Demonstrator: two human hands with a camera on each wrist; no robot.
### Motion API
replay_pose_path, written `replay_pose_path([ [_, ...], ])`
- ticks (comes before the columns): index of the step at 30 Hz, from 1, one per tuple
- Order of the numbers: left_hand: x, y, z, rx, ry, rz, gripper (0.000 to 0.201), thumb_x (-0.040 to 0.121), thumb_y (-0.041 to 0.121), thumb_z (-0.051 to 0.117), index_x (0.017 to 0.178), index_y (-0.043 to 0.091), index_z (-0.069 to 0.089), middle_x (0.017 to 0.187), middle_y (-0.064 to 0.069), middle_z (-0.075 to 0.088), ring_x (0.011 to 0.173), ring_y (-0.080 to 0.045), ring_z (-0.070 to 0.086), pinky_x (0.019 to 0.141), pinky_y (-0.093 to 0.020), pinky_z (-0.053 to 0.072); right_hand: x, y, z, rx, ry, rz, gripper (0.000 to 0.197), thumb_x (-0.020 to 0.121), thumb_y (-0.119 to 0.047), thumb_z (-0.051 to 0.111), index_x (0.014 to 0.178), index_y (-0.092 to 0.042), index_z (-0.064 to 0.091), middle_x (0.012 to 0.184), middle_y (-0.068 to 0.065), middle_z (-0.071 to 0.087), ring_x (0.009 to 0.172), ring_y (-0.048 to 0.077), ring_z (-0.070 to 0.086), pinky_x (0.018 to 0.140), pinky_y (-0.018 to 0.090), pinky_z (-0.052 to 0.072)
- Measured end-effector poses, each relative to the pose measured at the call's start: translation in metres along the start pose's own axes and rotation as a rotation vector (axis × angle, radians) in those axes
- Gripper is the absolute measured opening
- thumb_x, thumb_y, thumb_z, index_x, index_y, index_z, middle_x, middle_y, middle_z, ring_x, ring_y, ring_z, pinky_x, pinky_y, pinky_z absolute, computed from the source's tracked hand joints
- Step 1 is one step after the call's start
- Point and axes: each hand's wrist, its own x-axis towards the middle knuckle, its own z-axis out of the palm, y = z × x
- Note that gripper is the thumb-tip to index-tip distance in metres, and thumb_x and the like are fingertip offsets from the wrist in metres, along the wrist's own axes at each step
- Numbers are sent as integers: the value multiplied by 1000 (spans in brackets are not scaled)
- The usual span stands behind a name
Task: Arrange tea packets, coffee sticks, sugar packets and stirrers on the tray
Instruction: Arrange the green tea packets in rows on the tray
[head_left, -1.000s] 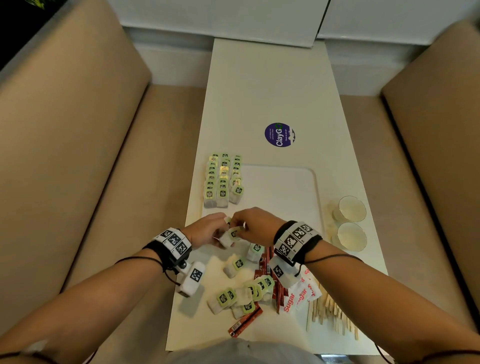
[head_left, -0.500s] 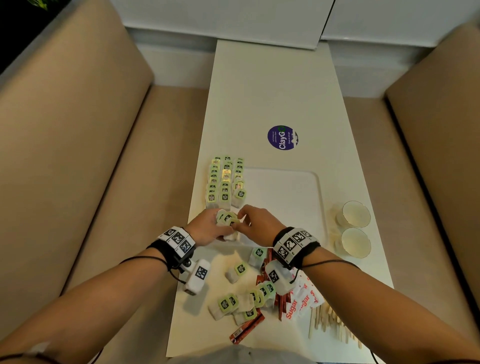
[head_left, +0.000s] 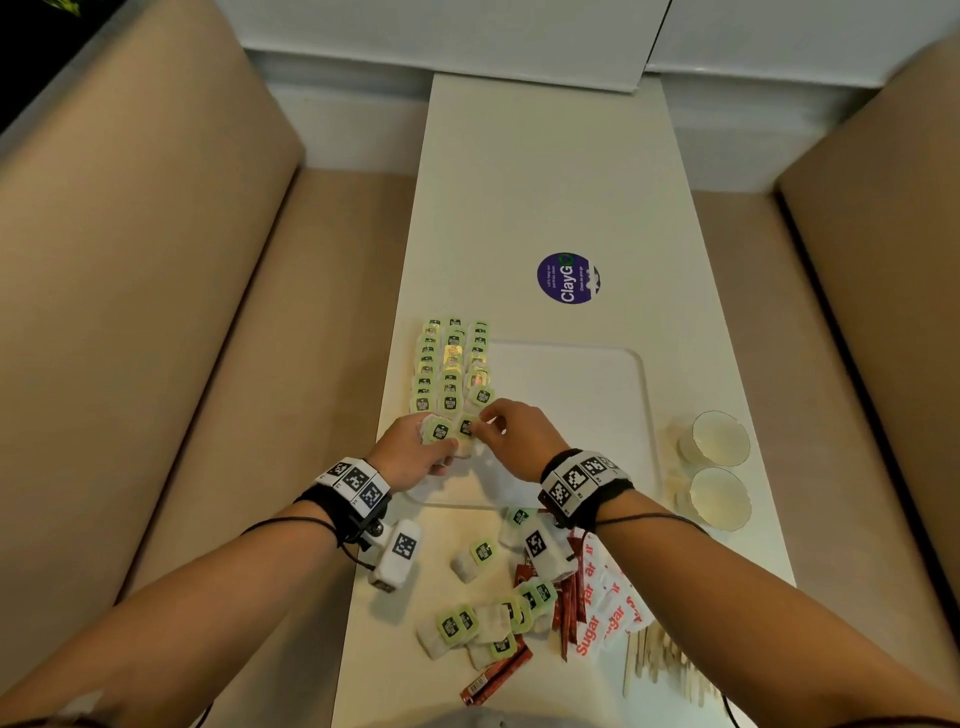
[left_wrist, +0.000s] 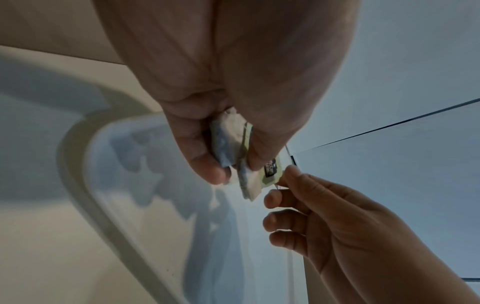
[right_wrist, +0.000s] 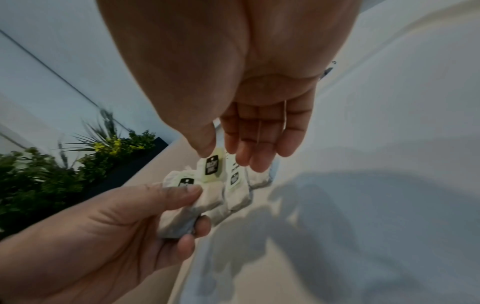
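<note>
My left hand (head_left: 434, 452) grips a small bunch of white tea packets (head_left: 437, 432) with green tags over the near-left part of the white tray (head_left: 644, 415). My right hand (head_left: 485, 418) pinches the green tag (left_wrist: 270, 171) of one packet in that bunch. In the left wrist view the left hand (left_wrist: 233, 164) closes round the packets (left_wrist: 228, 142). Rows of tea packets (head_left: 451, 364) lie along the tray's left side, just beyond the hands. In the right wrist view the right hand (right_wrist: 223, 154) hovers over the nearest row (right_wrist: 236, 185).
Loose tea packets (head_left: 480, 553), red coffee sticks (head_left: 493, 680), sugar packets (head_left: 608, 608) and wooden stirrers (head_left: 654, 660) lie on the table near me. Two paper cups (head_left: 714, 436) stand right of the tray. A purple sticker (head_left: 569, 278) lies beyond it. Beige benches flank the table.
Both hands have moved away from me, from the tray's near edge toward the rows of tea packets, carrying the bunch of packets with them.
</note>
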Motion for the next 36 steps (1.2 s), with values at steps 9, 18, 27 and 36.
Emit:
replay_pose_path([
  [9, 11, -3, -6, -29, 18, -51, 16, 94, 0, 65, 108, 9, 64, 97, -19, 69, 81, -27, 64, 62, -26, 59, 43, 14, 19, -143, -78, 127, 29, 100, -33, 56, 97, -8, 71, 94, 8, 69, 88, 26, 63, 79, 34, 52],
  [18, 16, -8, -10, -68, 17, -65, 16, 95, -2, 63, 105, 10, 64, 97, -15, 71, 80, -26, 67, 66, -31, 60, 57, 11, 13, -150, 5, 215, 37, 98, -25, 56, 64, -10, 51, 61, 3, 50, 60, 21, 51, 58, 28, 41],
  [27, 22, -10, -11, -90, 12, -41, 14, 94, 1, 66, 104, 11, 64, 97, -14, 73, 79, -23, 69, 80, -40, 60, 33, 15, 10, 45, -279, 29, 34, 96, -40, 63, 81, -12, 74, 69, -4, 69, 62, 8, 61, 65, 20, 48],
  [36, 22, -8, -12, -149, -12, -103, 20, 95, -3, 62, 114, 1, 57, 90, -19, 60, 78, -29, 61, 69, -32, 62, 48, 21, 16, 22, -129, 90, 39, 96, -32, 65, 68, -6, 57, 63, 7, 59, 57, 17, 49, 62, 32, 45],
])
